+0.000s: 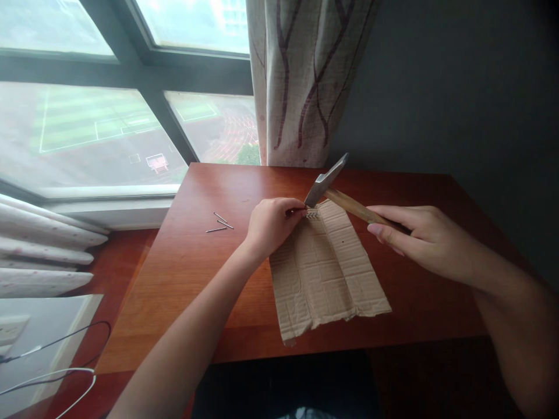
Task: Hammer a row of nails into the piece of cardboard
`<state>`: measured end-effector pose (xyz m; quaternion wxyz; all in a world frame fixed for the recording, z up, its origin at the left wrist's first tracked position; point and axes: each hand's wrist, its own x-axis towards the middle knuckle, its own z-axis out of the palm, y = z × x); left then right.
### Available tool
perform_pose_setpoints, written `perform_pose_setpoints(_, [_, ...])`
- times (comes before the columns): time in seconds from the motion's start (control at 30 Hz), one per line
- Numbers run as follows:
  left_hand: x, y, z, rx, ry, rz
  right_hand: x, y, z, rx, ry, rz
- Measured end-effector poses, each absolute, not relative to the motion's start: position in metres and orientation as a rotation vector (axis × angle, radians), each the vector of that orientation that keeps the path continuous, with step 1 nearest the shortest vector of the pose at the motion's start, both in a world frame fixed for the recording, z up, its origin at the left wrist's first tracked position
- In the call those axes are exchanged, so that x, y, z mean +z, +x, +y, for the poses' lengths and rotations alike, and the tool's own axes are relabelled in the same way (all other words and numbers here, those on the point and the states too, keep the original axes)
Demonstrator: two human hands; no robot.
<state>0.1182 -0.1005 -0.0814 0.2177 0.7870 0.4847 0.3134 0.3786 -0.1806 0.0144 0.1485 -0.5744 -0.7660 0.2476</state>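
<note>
A hammer (349, 205) with a wooden handle and a grey metal head is gripped near the handle's end by my right hand (414, 233). Its head is tilted, and its lower face is right at the fingertips of my left hand (275, 224). Those fingers are pinched together at the far edge of a creased piece of cardboard (323, 279), around what looks like a nail, mostly hidden. Just right of the fingertips, a small pale patterned patch (311, 214) shows on the cardboard. Three loose nails (222, 221) lie on the table to the left.
The reddish wooden table (209, 279) runs up to a patterned curtain (305, 81) and a dark wall. A window (109, 128) stands beyond its left side. Black and white cables (82, 370) hang at the lower left, near a wall socket.
</note>
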Motion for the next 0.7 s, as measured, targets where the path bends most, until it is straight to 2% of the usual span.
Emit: perform_pose_setpoints(0.7, [-0.0857, 0.1198, -0.1000, 0.886, 2.232, 1.362, 0.0194, 0.3774, -0.1761, 0.692, -1.638, -2.187])
